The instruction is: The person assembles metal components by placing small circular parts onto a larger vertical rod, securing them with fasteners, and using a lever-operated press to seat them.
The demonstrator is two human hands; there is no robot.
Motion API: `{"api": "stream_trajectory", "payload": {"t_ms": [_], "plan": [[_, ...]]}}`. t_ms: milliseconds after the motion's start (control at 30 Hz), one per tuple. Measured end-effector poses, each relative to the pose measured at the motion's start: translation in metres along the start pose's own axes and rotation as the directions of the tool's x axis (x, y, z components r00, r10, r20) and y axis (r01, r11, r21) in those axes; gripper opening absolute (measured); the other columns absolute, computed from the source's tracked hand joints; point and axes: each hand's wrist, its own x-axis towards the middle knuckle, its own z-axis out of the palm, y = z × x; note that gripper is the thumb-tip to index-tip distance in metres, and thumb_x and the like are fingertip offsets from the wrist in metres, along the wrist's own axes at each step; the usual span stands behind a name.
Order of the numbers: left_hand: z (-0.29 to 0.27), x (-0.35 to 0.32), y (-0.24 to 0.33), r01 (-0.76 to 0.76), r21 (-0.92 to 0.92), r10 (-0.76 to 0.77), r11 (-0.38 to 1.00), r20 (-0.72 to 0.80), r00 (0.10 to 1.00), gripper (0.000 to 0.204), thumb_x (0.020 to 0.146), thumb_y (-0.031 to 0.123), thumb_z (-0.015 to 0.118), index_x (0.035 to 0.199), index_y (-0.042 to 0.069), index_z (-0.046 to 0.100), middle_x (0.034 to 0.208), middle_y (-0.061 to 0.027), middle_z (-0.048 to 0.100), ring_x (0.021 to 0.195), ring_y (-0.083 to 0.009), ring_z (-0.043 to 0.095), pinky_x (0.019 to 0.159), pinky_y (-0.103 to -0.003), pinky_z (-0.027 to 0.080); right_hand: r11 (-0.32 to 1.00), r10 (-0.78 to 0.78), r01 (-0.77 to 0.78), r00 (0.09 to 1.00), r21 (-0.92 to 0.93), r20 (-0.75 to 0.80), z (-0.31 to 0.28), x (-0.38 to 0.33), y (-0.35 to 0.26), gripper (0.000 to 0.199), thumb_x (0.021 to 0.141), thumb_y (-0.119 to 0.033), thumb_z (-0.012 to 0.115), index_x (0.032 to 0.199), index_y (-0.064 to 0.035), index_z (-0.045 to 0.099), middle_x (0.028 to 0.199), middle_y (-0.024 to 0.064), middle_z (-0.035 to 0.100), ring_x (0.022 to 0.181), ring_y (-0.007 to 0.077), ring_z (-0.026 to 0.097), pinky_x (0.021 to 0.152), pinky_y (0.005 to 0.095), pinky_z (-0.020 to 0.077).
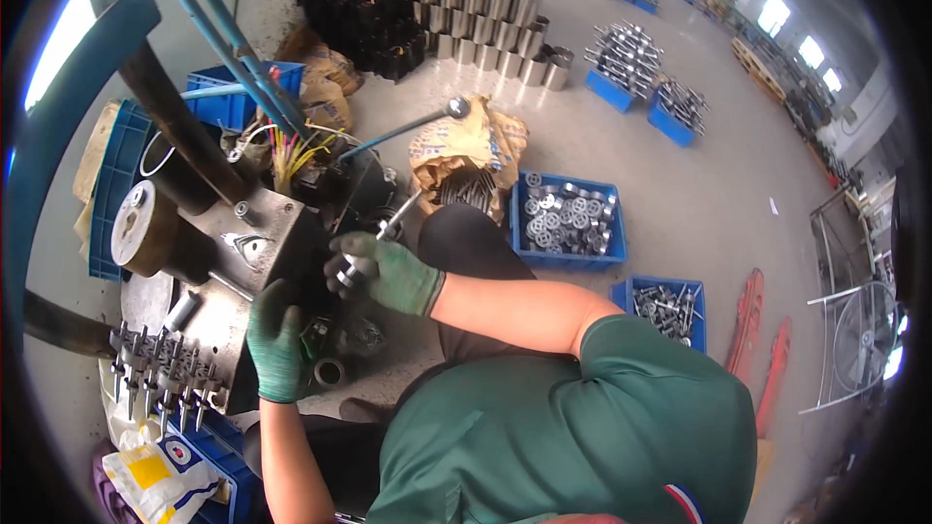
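While the knit green-gloved right hand is curled shut around a thin shiny metal rod, the rod is seen poking up past the fingertips. The left hand, same fuzzy glove, is pressed half-closed against the dark steel machine block; whether anything's gripped can't be made out.

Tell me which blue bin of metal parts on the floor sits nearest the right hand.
The blue bin of round silvery discs, just beyond the right hand; the other bins lie farther off.
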Motion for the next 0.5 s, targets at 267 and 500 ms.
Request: {"api": "stream_trajectory", "payload": {"t_ms": [267, 500], "plan": [[0.013, 0.006, -0.018, -0.124, 0.291, 0.051, 0.949, 0.244, 0.968, 0.046, 0.104, 0.017, 0.07, 0.145, -0.001, 0.058, 0.138, -0.0135, 0.065, 0.127, -0.0243, 0.062, 0.112, -0.038, 0.048, 0.863, -0.505, 0.495, 0.85, -0.099, -0.153, -0.096, -0.099, -0.13, 0.036, 0.095, -0.013, 0.067, 0.13, -0.0029, 0.066, 0.11, 0.0152, 0.075, 0.099, 0.0271, 0.072, 0.085, 0.0412, 0.0599], [0.053, -0.005, 0.001, -0.137, 0.387, -0.032, 0.912, 0.401, 0.916, 0.044, 0.101, 0.006, 0.067, 0.144, 0.001, 0.06, 0.132, -0.0097, 0.064, 0.121, -0.0219, 0.063, 0.109, -0.036, 0.049, 0.857, -0.41, 0.447, 0.294, -0.255, -0.864, -0.329, -0.253, -0.088, 0.017, 0.092, -0.007, 0.075, 0.107, -0.0071, 0.068, 0.092, 0.0078, 0.074, 0.074, 0.0236, 0.073, 0.063, 0.0429, 0.0619]]}}
